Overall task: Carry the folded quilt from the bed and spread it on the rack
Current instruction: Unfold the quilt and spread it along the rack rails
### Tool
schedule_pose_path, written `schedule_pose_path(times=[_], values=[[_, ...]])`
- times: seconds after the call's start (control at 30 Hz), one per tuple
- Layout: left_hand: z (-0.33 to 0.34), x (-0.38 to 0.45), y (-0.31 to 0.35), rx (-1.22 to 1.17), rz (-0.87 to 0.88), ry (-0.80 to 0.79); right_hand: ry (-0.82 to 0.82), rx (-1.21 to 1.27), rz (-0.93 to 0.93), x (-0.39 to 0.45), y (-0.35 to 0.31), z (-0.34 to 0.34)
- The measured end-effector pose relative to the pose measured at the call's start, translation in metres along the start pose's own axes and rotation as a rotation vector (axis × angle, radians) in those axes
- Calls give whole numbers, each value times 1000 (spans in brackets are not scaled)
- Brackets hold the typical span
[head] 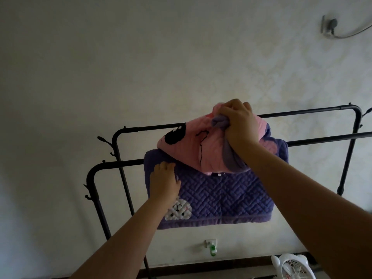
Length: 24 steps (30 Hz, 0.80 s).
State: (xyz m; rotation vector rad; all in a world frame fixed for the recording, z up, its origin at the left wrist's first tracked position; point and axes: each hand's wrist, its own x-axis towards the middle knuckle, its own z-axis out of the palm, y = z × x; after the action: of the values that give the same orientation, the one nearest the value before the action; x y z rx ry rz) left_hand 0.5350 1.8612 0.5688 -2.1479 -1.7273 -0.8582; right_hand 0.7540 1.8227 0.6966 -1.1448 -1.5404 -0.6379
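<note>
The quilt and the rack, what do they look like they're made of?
Quilt: soft stitched fabric, probably padded cotton; purple face with a raised quilted pattern, pink underside, matte.
Rack: thin black tubes with bent corners, likely painted metal, slight sheen.

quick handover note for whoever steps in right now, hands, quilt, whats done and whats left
Left hand: flat on the hanging purple face of the quilt, steadying it.
Right hand: fist shut on a bunched pink and purple corner, lifted above the bars.
Quilt: draped over the near bar of the black rack, still mostly folded.
Done: carried over and hung on.
Left: open the folds and spread it along the rack.
</note>
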Motion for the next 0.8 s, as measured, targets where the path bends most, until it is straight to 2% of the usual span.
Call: schedule_pose_path(times=[0.13,0.3,0.43,0.5,0.57,0.63,0.77,0.8], values=[[9,28,-5,102,57,27,62,9,-46,28,18,12],[31,63,-13,191,57,-14,122,123,-58,64,44,34],[45,80,-16,296,42,-29,143,342,100,87,57,57],[48,89,-16,344,41,-20,154,314,104,93,62,71],[51,95,-13,367,35,-9,147,190,14,92,66,89],[53,98,-6,386,14,9,74,10,-74,85,71,111],[58,100,3,397,-34,41,-387,-180,4,56,79,151],[58,99,3,398,-45,50,-456,-204,27,47,80,156]])
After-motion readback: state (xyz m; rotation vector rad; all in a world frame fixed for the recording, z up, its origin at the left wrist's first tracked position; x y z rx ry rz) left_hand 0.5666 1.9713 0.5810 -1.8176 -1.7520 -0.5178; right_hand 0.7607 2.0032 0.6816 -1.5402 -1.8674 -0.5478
